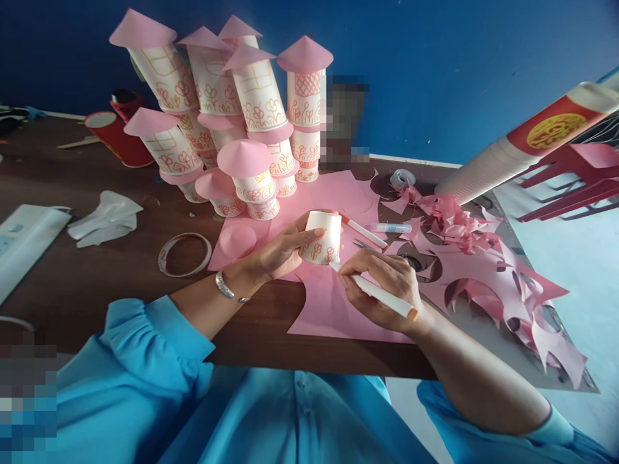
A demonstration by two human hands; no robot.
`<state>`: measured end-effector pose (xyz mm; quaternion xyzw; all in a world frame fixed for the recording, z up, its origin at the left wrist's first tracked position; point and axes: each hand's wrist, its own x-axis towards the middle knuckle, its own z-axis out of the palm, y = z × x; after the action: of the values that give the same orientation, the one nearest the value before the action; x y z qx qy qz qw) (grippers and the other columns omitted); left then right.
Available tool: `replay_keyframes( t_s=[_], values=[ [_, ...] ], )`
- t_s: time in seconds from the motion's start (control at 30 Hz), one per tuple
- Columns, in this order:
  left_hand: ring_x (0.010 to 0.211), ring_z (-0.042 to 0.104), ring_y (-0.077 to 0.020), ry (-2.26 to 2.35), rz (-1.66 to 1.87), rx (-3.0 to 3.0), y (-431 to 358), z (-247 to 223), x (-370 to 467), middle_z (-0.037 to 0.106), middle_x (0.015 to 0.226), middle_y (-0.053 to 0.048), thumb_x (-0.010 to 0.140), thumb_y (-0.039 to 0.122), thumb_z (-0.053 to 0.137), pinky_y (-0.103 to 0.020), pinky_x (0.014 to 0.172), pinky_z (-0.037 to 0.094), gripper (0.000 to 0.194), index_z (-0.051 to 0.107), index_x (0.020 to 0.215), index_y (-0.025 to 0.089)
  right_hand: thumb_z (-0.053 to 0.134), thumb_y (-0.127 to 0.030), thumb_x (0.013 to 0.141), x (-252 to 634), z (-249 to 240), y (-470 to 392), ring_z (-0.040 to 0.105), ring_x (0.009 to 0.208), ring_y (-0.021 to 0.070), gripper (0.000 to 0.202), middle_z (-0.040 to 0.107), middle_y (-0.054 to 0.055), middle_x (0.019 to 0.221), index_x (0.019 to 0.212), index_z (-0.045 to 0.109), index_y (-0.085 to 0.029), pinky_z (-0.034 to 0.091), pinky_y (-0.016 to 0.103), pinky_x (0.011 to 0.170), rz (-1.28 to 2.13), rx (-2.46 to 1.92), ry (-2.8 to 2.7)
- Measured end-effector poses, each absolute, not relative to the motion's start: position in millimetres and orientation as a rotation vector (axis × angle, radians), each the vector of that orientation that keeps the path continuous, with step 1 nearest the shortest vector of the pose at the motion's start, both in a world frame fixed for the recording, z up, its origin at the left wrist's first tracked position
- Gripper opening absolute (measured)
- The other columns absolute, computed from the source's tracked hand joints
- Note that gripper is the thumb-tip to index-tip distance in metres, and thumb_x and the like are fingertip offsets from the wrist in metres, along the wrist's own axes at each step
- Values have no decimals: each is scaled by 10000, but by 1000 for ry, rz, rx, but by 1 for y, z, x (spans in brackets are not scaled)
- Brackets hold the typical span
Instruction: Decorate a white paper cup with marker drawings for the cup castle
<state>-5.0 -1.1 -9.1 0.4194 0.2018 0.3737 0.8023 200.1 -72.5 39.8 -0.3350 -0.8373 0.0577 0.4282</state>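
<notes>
A white paper cup [323, 232] with small flower drawings near its lower edge is held up by my left hand [289, 246], thumb across its front. My right hand [382, 283] grips a white marker with an orange end [387, 297], its tip touching or very close to the cup's lower edge. Beneath both hands lies pink paper [319, 309]. Just behind the cup are a red-capped marker [365, 233] and a clear tube with a blue label [389, 228]. Scissors [411, 261] lie partly hidden behind my right hand.
Decorated cup towers with pink cone roofs [258, 90] stand at the back. Pink paper scraps [503, 277] cover the right side, near a tall stack of cups [483, 169]. A tape roll [184, 254], crumpled plastic [106, 219] and a red cup [118, 142] are to the left.
</notes>
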Motion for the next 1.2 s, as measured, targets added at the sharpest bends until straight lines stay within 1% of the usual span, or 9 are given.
replay_keyframes(
  t_s=[0.13, 0.27, 0.4, 0.47, 0.6, 0.7, 0.87, 1.03, 1.2],
  values=[
    [1035, 694, -251, 460, 817, 914, -1, -9, -6, 753, 1168, -91, 919, 470, 859, -344, 831, 571, 528, 736, 1376, 236, 623, -65, 972, 201, 40, -73, 725, 605, 129, 179, 767, -16, 750, 915, 613, -235, 543, 235, 557, 154, -846, -2101],
    [1028, 712, -255, 471, 822, 857, 1, -9, -6, 774, 1138, -92, 896, 487, 875, -343, 835, 573, 572, 735, 1377, 211, 630, -86, 990, 202, 40, -74, 725, 623, 132, 163, 753, -24, 758, 949, 618, -243, 574, 244, 593, 170, -831, -2055],
    [1184, 718, -294, 463, 825, 773, 3, -6, -6, 789, 1285, -115, 910, 441, 864, -360, 891, 588, 567, 711, 1411, 224, 657, -97, 1001, 204, 40, -76, 736, 666, 135, 152, 752, -21, 796, 1016, 631, -247, 599, 247, 620, 142, -817, -1986],
    [1223, 719, -315, 446, 820, 744, 4, -5, -7, 787, 1335, -132, 904, 437, 858, -371, 895, 595, 568, 713, 1405, 212, 656, -94, 1006, 205, 39, -76, 741, 679, 136, 160, 757, -19, 811, 1031, 632, -250, 609, 253, 629, 130, -817, -1987],
    [1166, 757, -329, 451, 810, 714, 4, -7, -8, 801, 1308, -140, 894, 491, 860, -407, 903, 607, 566, 733, 1362, 199, 655, -100, 1017, 203, 39, -76, 740, 684, 138, 152, 756, -15, 817, 1036, 632, -250, 612, 257, 628, 126, -817, -2000],
    [1118, 774, -322, 478, 811, 743, 3, -9, -9, 807, 1281, -139, 889, 535, 873, -407, 902, 598, 573, 747, 1329, 190, 655, -93, 1013, 203, 38, -75, 728, 671, 132, 158, 744, -20, 804, 1036, 629, -247, 605, 250, 623, 128, -801, -1997],
    [1100, 746, -301, 533, 829, 779, 2, -8, -7, 810, 1222, -132, 843, 540, 917, -377, 863, 589, 572, 785, 1272, 185, 662, -76, 1000, 201, 37, -74, 735, 677, 129, 177, 752, -20, 810, 1028, 626, -247, 600, 238, 629, 139, -797, -2002],
    [1135, 726, -296, 553, 827, 808, 2, -9, -6, 803, 1163, -102, 847, 547, 910, -379, 898, 598, 502, 809, 1204, 208, 671, -61, 990, 199, 36, -73, 746, 672, 134, 190, 765, -18, 807, 986, 641, -248, 602, 244, 641, 182, -797, -2006],
    [1068, 734, -288, 511, 809, 841, 1, -9, -5, 800, 1142, -103, 878, 530, 881, -397, 890, 606, 492, 803, 1245, 211, 671, -70, 986, 198, 36, -72, 750, 662, 138, 175, 772, -18, 793, 965, 660, -243, 599, 244, 633, 193, -798, -2007]
  ],
)
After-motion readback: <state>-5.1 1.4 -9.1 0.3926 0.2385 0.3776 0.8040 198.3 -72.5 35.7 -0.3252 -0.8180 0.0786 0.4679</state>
